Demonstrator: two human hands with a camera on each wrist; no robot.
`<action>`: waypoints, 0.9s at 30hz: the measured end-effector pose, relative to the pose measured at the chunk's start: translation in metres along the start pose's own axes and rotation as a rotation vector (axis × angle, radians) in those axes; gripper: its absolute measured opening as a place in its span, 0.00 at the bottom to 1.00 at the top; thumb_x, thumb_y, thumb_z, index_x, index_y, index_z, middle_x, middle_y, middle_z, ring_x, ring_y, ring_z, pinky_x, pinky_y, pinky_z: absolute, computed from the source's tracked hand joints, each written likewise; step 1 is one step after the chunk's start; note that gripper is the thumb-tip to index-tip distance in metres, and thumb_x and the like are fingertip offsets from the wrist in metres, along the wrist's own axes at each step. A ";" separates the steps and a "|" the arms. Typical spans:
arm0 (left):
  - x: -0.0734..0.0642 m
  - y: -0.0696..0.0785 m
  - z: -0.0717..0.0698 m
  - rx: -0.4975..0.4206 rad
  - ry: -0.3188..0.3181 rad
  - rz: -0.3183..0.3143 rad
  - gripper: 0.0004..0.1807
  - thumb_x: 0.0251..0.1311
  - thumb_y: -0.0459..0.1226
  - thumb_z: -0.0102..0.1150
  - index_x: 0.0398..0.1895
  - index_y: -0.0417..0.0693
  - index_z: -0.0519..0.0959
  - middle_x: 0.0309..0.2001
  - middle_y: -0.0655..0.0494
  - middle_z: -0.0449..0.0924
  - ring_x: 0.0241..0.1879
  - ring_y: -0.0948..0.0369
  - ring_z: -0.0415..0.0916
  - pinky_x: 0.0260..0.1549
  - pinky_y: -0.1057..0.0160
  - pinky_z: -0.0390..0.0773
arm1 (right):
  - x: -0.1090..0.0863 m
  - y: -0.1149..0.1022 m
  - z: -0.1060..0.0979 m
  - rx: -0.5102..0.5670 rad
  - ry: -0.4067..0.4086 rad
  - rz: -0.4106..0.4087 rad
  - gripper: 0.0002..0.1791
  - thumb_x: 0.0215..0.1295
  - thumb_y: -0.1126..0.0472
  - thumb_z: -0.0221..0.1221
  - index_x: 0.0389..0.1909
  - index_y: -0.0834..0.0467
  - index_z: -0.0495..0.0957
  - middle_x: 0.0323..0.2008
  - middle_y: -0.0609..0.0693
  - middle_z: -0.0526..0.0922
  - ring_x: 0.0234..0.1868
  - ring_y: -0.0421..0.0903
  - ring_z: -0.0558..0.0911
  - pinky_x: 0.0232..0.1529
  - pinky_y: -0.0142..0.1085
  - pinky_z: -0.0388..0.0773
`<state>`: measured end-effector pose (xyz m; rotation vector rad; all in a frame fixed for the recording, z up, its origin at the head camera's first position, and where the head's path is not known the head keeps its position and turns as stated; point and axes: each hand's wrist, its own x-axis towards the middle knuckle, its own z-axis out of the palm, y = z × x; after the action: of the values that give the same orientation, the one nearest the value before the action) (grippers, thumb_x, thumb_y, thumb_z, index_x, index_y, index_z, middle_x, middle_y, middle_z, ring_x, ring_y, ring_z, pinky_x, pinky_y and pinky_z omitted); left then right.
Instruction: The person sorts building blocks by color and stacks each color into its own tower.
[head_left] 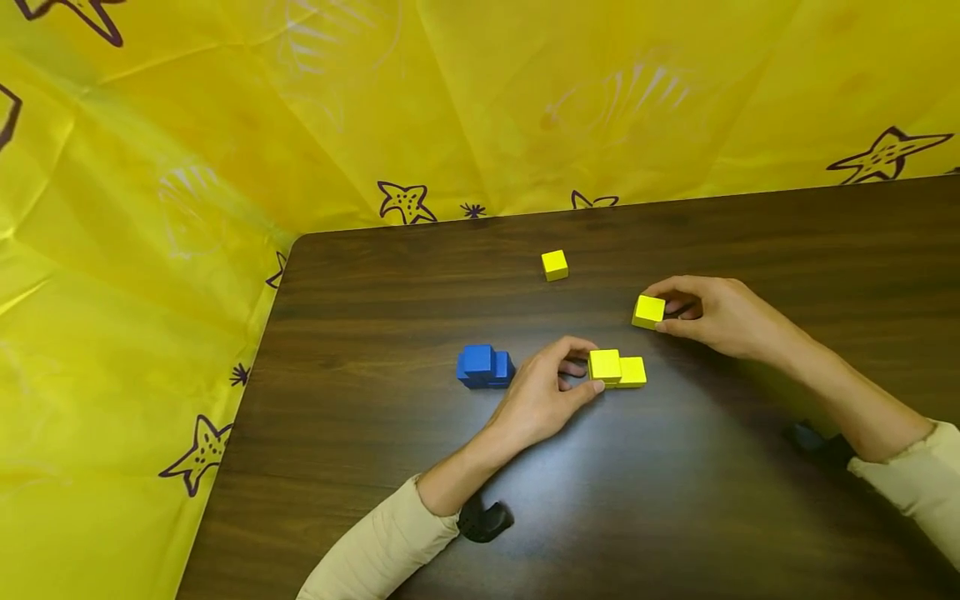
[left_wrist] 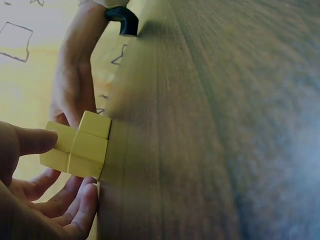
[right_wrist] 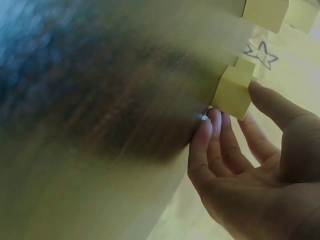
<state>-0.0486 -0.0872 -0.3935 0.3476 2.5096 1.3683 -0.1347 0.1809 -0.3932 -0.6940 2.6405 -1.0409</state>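
Observation:
My left hand (head_left: 536, 392) holds the left end of a small stack of yellow cubes (head_left: 632, 372), its thumb at the near side of the raised top cube (head_left: 604, 366). In the left wrist view, the yellow stack (left_wrist: 87, 150) sits between that thumb and the fingers. To the right and farther back, my right hand (head_left: 720, 317) pinches a single yellow cube (head_left: 648, 312) between thumb and fingers. The same yellow cube (right_wrist: 232, 92) appears low against the tabletop in the right wrist view.
Left of my left hand stands a cluster of blue blocks (head_left: 480, 365). A lone yellow cube (head_left: 555, 265) lies toward the back of the dark wood table (head_left: 360, 467). Yellow patterned cloth (head_left: 480, 100) hangs along the back and left edges.

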 end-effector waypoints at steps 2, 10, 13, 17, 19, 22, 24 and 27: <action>-0.001 0.000 0.000 -0.004 -0.004 0.002 0.21 0.62 0.39 0.68 0.58 0.52 0.77 0.53 0.58 0.80 0.47 0.64 0.79 0.41 0.70 0.78 | 0.000 0.001 0.001 -0.003 0.001 -0.002 0.23 0.60 0.64 0.69 0.57 0.60 0.79 0.44 0.55 0.85 0.43 0.50 0.83 0.37 0.29 0.78; -0.002 0.003 -0.003 -0.033 -0.004 0.008 0.21 0.62 0.40 0.68 0.58 0.52 0.77 0.53 0.57 0.80 0.47 0.63 0.79 0.41 0.69 0.79 | 0.001 0.001 0.002 -0.002 0.002 -0.013 0.22 0.61 0.65 0.68 0.57 0.60 0.79 0.45 0.56 0.85 0.43 0.50 0.84 0.38 0.30 0.79; -0.002 0.003 -0.003 -0.045 -0.003 0.002 0.21 0.62 0.39 0.68 0.58 0.52 0.76 0.54 0.57 0.80 0.47 0.63 0.80 0.41 0.69 0.80 | 0.001 0.001 0.001 -0.004 0.004 -0.016 0.21 0.62 0.65 0.68 0.57 0.60 0.79 0.45 0.56 0.85 0.43 0.50 0.84 0.38 0.30 0.78; -0.003 0.003 -0.003 -0.041 0.004 -0.002 0.20 0.62 0.40 0.68 0.57 0.54 0.77 0.54 0.58 0.80 0.47 0.63 0.80 0.42 0.68 0.80 | -0.001 -0.001 0.001 -0.011 0.011 -0.020 0.21 0.63 0.65 0.67 0.57 0.59 0.79 0.45 0.55 0.85 0.43 0.48 0.83 0.37 0.29 0.77; -0.004 0.004 -0.004 -0.038 0.010 0.002 0.20 0.62 0.41 0.67 0.57 0.54 0.77 0.54 0.58 0.81 0.48 0.62 0.80 0.42 0.67 0.80 | -0.004 -0.002 0.000 -0.007 0.019 -0.026 0.22 0.62 0.64 0.68 0.58 0.59 0.79 0.45 0.54 0.85 0.43 0.48 0.83 0.36 0.29 0.77; -0.004 0.004 -0.004 -0.035 0.022 0.008 0.20 0.63 0.41 0.67 0.57 0.53 0.77 0.53 0.58 0.81 0.49 0.62 0.80 0.43 0.66 0.80 | -0.008 -0.005 -0.002 0.012 0.033 -0.038 0.23 0.62 0.65 0.68 0.58 0.59 0.79 0.47 0.55 0.85 0.43 0.49 0.85 0.35 0.28 0.77; -0.004 0.005 -0.005 -0.038 0.025 0.009 0.19 0.63 0.40 0.67 0.57 0.53 0.78 0.53 0.58 0.81 0.49 0.62 0.80 0.43 0.66 0.80 | -0.010 -0.006 -0.003 0.026 0.040 -0.041 0.23 0.61 0.65 0.68 0.58 0.59 0.79 0.48 0.57 0.84 0.43 0.50 0.85 0.35 0.27 0.77; -0.003 0.005 -0.005 -0.037 0.026 0.008 0.18 0.63 0.40 0.67 0.56 0.54 0.78 0.52 0.58 0.81 0.48 0.63 0.80 0.43 0.66 0.80 | -0.014 -0.009 -0.004 0.038 0.045 -0.044 0.23 0.61 0.66 0.68 0.59 0.59 0.78 0.51 0.60 0.83 0.43 0.51 0.86 0.34 0.27 0.78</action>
<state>-0.0471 -0.0895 -0.3862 0.3353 2.5027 1.4289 -0.1209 0.1850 -0.3835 -0.7318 2.6475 -1.1283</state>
